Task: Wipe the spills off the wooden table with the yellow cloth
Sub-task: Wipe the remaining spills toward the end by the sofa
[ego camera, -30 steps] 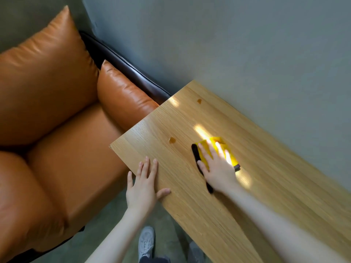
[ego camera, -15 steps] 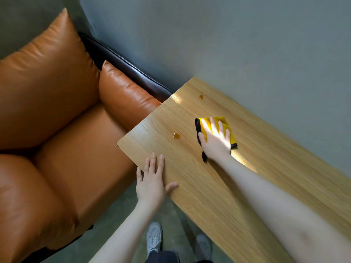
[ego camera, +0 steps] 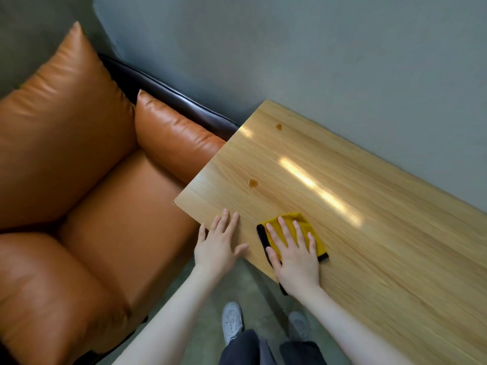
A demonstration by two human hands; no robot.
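Head view looks down on the wooden worktop [ego camera: 369, 233], and the right hand [ego camera: 296, 256] lies flat on the yellow cloth [ego camera: 315, 233], fingers [ego camera: 286, 231] straight and spread, pressing it down near the front edge at about 6 o'clock of the board. The left hand [ego camera: 218, 246] rests just beside it at 9 o'clock, fingers straight and close together, palm over the worktop's edge, holding nothing. Two small amber spills sit untouched: the near spill [ego camera: 253, 183] up at 11 o'clock from the cloth, the far spill [ego camera: 278, 126] farther out by the corner near the wall.

That cloth looks thin, soft and light, with a dark border; it will likely bunch or fold if pushed from one side. Best guess: keep a flat palm over its middle with fingers fanned, so it slides as one pad. The glossy board should let it glide easily, so steady downward pressure matters. An orange armchair [ego camera: 79, 180] stands at the left.
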